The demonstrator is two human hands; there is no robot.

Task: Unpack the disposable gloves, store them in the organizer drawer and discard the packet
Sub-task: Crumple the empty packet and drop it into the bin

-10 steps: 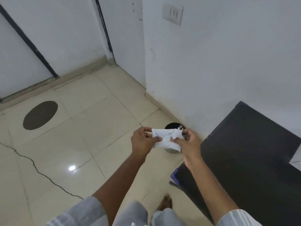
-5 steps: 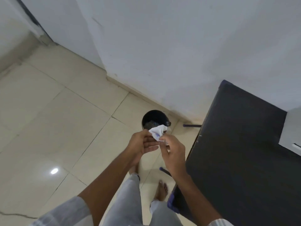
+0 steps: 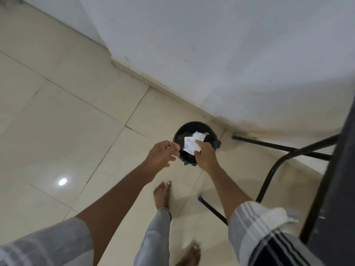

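**Packet over the bin, ready to drop**

Starting at the left, our left hand (image 3: 160, 153) hangs loosely open beside the bin, fingers slack, holding nothing and just clear of the packet. Next along, the crumpled white packet (image 3: 192, 144) sits directly above the mouth of the black bin (image 3: 178, 134), pinched at its lower edge by our right hand (image 3: 205, 155), whose fingers are closed on it. The two hands are near each other but apart. Further right stand the dark metal legs of the table (image 3: 272, 169), close to the bin by the wall.

To finish this well, we judge it best to keep the packet centred over the opening and low, then simply let the fingers part; light paper can drift, and the rim is narrow, so releasing from height risks it landing on the tiles.

By count we see one packet, one bin, two hands and two bare feet. No gloves and no organizer drawer show here.
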